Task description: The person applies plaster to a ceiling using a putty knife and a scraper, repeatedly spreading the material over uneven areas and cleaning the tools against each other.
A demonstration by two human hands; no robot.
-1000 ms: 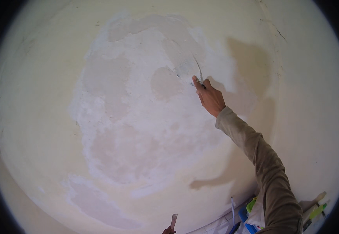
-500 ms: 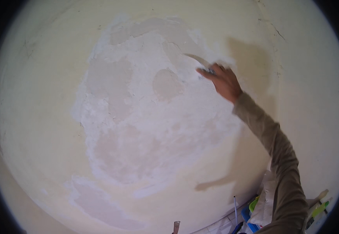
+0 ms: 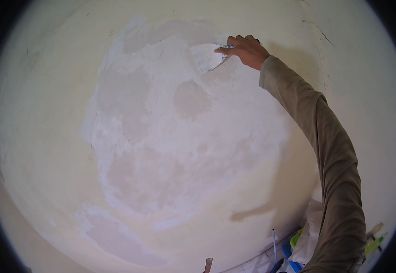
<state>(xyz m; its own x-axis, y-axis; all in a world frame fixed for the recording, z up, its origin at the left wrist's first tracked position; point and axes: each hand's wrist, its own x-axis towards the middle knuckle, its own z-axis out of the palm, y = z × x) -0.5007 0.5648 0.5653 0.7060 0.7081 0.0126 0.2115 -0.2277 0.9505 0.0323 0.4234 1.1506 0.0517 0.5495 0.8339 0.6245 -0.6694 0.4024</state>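
Observation:
My right hand point(image 3: 245, 50), in a long olive sleeve, grips a wide putty knife point(image 3: 204, 57), its blade against the upper part of a pale, irregular patch of filler point(image 3: 161, 113) on a cream wall point(image 3: 47, 113). A rounder, darker area point(image 3: 191, 100) shows below the blade. At the lower edge, a narrow scraper point(image 3: 209, 263) points upward; my left hand point(image 3: 205, 271) is almost wholly out of view at its base, closed round it.
An adjoining wall point(image 3: 366, 91) with a crack stands at the right. A smaller filler patch point(image 3: 111, 236) is low left. At the lower right are a blue container point(image 3: 293, 264), a green item point(image 3: 296, 236), pale fabric point(image 3: 309, 223), a thin rod point(image 3: 274, 243) and tools point(image 3: 372, 245) on tiles.
My right hand and forearm have risen across the wall, and the knife's blade has moved up and tilted flatter leftward. My left hand has dropped mostly below the frame's edge.

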